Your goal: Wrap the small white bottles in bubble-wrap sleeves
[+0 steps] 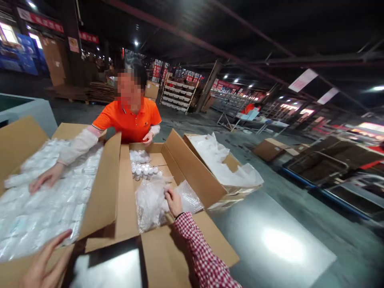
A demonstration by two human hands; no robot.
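Observation:
My right hand [174, 203], in a red checked sleeve, reaches into the middle cardboard box [127, 200]. Its fingers are pinched on crumpled clear bubble wrap [151, 202] lying inside. Another piece of bubble wrap [189, 197] rests just right of that hand. Farther back in the same box stand several small silver-capped containers [145, 171]. At the lower left, my left hand [45, 266] has its fingers spread and holds nothing. It is over the near edge of the left box, which is full of plastic-wrapped white items [45, 212].
Across the boxes, a co-worker in an orange shirt [135, 122] reaches a hand [48, 178] onto the wrapped items. A box lined with white plastic [210, 148] stands to the right. Below it lies a shiny metal tabletop [270, 236]. Carts [333, 180] stand far right.

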